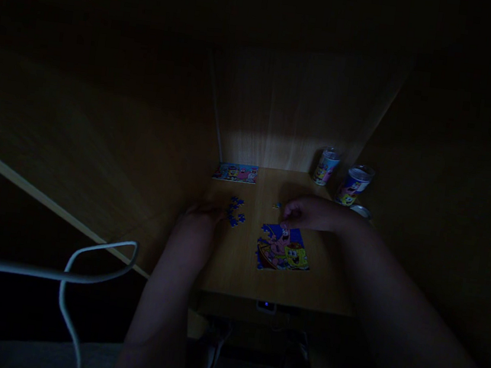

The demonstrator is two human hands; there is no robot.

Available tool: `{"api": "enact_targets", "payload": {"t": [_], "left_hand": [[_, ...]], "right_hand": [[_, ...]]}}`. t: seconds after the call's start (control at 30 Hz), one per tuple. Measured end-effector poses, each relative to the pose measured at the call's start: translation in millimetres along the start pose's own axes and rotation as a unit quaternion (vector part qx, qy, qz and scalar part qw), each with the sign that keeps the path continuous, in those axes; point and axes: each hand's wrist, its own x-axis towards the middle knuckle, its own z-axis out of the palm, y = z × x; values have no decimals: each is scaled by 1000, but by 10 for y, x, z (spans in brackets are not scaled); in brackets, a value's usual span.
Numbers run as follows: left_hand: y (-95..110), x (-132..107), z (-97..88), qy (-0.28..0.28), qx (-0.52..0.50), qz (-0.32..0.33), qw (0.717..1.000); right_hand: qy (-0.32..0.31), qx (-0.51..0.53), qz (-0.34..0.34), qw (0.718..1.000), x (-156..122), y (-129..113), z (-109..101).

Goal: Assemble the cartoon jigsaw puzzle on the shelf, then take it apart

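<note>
A partly assembled cartoon jigsaw puzzle (280, 249) lies flat on the wooden surface, its left side ragged. My right hand (302, 211) is just above its top edge, fingers curled in a pinch; whatever they hold is hidden. Close to those fingertips lies a small loose puzzle piece (277, 206), yellowish and blue. On the left, my left hand (205, 209) rests beside several loose blue puzzle pieces (235, 211), fingertips near or touching them. Its fingers are too dark to make out clearly.
Against the back panel lies a cartoon picture card or finished puzzle (235, 172). Two clear-topped cartoon canisters (325, 167) (353, 185) stand at the back right, with a round lid (361, 211) nearby. Wooden walls enclose both sides. A white cable (77, 277) loops at lower left.
</note>
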Motion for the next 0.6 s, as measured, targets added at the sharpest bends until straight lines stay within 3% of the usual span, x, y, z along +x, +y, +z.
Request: {"api": "enact_targets", "payload": {"t": [0.23, 0.6], "left_hand": [[69, -36, -74, -11, 43, 19, 999], [126, -122, -164, -28, -35, 34, 998]], "right_hand": [[-1, 14, -14, 1000, 17, 39, 9], [3, 3, -9, 1000, -19, -35, -10]]}}
